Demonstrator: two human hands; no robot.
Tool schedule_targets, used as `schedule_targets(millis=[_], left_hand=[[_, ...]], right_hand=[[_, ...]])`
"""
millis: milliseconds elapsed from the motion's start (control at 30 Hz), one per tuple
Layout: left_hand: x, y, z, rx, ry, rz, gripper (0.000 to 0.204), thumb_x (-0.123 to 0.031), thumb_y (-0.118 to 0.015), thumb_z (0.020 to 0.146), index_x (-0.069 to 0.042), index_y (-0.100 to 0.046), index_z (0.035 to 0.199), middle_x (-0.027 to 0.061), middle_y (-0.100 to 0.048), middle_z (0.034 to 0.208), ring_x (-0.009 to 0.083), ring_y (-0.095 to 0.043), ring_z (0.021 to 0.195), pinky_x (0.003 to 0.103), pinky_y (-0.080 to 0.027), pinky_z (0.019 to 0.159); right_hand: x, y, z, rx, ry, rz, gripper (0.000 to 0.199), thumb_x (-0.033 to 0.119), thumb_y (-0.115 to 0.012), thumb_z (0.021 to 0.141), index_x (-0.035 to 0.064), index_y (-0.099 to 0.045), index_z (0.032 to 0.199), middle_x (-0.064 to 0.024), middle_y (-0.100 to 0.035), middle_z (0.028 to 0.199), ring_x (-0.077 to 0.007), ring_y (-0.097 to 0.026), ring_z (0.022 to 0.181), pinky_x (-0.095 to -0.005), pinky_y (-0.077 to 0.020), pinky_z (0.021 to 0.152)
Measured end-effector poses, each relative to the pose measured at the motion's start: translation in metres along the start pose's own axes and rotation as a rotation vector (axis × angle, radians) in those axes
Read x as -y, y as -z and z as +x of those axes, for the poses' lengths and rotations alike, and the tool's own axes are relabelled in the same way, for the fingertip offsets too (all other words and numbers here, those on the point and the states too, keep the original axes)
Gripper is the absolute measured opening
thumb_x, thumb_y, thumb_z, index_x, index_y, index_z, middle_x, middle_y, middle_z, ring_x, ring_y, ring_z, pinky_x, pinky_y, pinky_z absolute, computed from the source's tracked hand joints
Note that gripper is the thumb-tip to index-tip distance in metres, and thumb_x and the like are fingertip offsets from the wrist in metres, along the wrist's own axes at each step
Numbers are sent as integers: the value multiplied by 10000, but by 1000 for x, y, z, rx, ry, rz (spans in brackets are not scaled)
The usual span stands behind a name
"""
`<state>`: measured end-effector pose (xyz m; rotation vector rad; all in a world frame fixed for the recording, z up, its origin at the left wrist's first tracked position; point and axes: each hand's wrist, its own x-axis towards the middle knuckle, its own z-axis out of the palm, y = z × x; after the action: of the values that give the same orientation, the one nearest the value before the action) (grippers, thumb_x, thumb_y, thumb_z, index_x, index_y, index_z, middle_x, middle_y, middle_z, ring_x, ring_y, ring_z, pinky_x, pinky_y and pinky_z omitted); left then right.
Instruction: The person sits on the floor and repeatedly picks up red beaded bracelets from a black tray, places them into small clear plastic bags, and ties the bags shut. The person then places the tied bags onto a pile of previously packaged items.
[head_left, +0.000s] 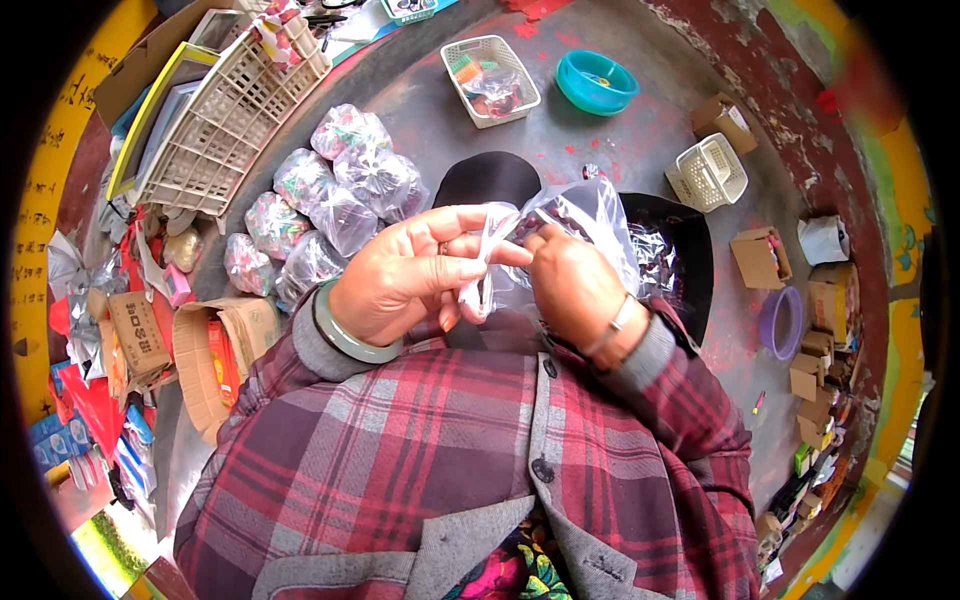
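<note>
Works in front of a plaid jacket (pixel 400 440), with both elbows bent and both wrists angled in toward each other. Clamps a folded strip of clear plastic (pixel 490 240) between thumb and fingers of the left hand (pixel 395 275), turned palm inward and pointing right. Curls the right hand (pixel 578 280), knuckles up, just to the right, close against a clear plastic bag (pixel 612 215) with dark contents, in the middle of the scene. Cannot tell the exact grip of the right fingertips, tucked out of sight below the knuckles. Cannot make out, through glare and creases, any join between strip and bag. Wears a pale green bangle (pixel 350 343) on the left wrist, a thin metal bracelet (pixel 612 325) on the right. Shows shiny packets (pixel 650 250) against a black rounded form (pixel 697 270) at right, partly covered by the bag and right sleeve. Faces a heap of filled clear bags (pixel 350 190) at far left, overlapping, too crumpled for a clear view of the contents.
</note>
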<state>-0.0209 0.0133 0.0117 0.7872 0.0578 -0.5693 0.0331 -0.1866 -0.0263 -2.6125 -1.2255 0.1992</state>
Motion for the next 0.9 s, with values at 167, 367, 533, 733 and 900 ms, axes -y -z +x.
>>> schedule_targets(millis=[167,367,533,733,900], left_hand=[[0,1,0,-17,-39,32,539,-81,-520,837,24,-289,1312,204,-530,1139,124,-621,680,166,-474,488],[2,8,4,7,-55,8,529,-94,-548,834,8,-322,1302,194,-517,1172,121,-617,692,174,-467,517],[4,10,2,-13,-47,37,544,-119,-562,830,25,-320,1296,186,-527,1160,104,-612,679,171,-462,510],[6,9,4,-58,-42,86,533,-137,-566,829,27,-342,1285,177,-533,1156,88,-598,647,167,-458,505],[2,4,4,-66,-25,124,532,-111,-548,811,40,-349,1280,202,-536,1138,73,-574,621,162,-462,502]], right_hand=[[-16,-23,9,-112,-409,-67,126,73,-539,750,-25,-549,828,-203,-577,774,-323,-612,720,-391,-505,595],[-56,-33,-2,-136,-295,89,207,188,-601,716,-18,-583,729,-207,-597,729,-354,-593,708,-423,-467,626],[-61,0,-3,-58,-282,299,184,159,-613,701,-23,-592,714,-206,-583,668,-356,-576,636,-394,-444,570],[-64,23,-9,135,-556,772,152,122,-603,767,-27,-580,750,-102,-570,600,-165,-545,545,-294,-420,514],[-76,1,-18,57,-354,622,128,122,-556,799,5,-577,751,-77,-555,598,-182,-549,560,-306,-424,511]])
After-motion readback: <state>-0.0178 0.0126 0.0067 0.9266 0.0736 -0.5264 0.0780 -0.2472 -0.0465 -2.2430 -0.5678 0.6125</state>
